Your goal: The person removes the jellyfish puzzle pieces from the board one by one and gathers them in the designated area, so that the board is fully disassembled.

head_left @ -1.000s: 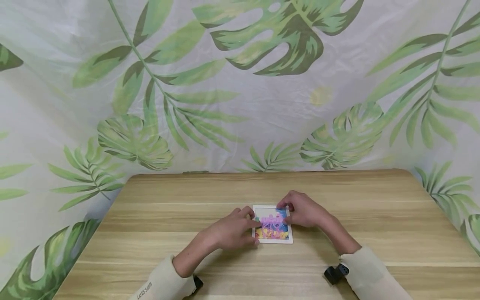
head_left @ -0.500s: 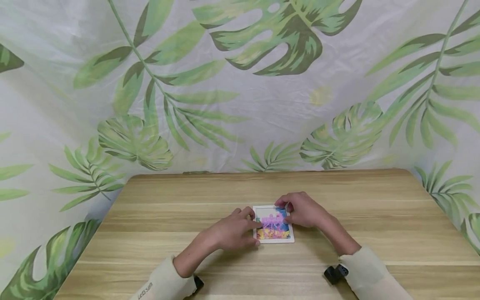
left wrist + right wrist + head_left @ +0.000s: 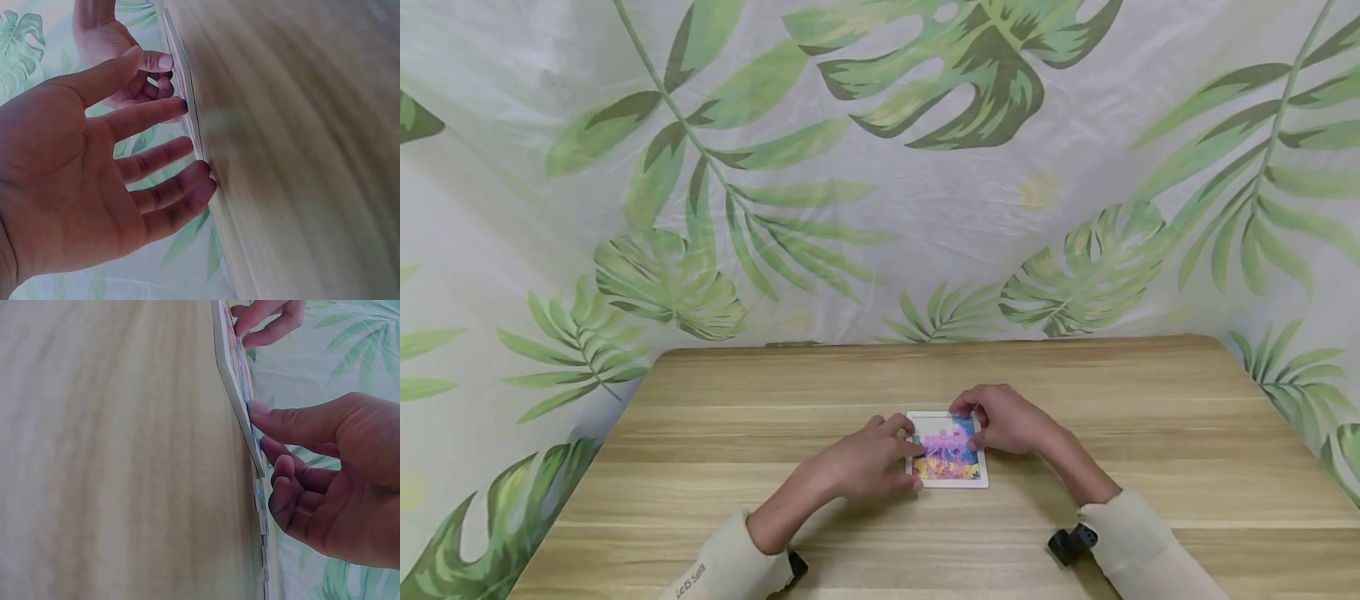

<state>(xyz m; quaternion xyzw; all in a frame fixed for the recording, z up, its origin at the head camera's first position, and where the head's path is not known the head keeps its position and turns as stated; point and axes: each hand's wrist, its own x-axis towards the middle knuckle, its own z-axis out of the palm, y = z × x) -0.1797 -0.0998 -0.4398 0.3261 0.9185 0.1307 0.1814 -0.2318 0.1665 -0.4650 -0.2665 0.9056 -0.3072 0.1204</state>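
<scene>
A small square tray jigsaw puzzle point(image 3: 945, 482) with a white rim lies flat on the wooden table. Its picture is pink, yellow and blue, with a white patch at the upper left. My left hand point(image 3: 867, 463) rests at the puzzle's left side, fingers spread and fairly straight; the index fingertip point(image 3: 180, 106) touches the picture. At the upper right corner, my right hand point(image 3: 1011, 421) holds the puzzle between thumb point(image 3: 259, 409) and index finger, the thumb on its face. The other right fingers are curled. That corner is partly hidden by the hand.
The wooden table point(image 3: 760, 375) reaches back to a pale, leaf-printed cloth point(image 3: 925, 217). Black wrist devices point(image 3: 1072, 546) sit under both light sleeves. In the right wrist view a thin, broken pale strip point(image 3: 262, 537) runs beyond the puzzle's end.
The puzzle has shifted very slightly right. My right index finger has moved a little left along the top rim; the left hand has barely moved.
</scene>
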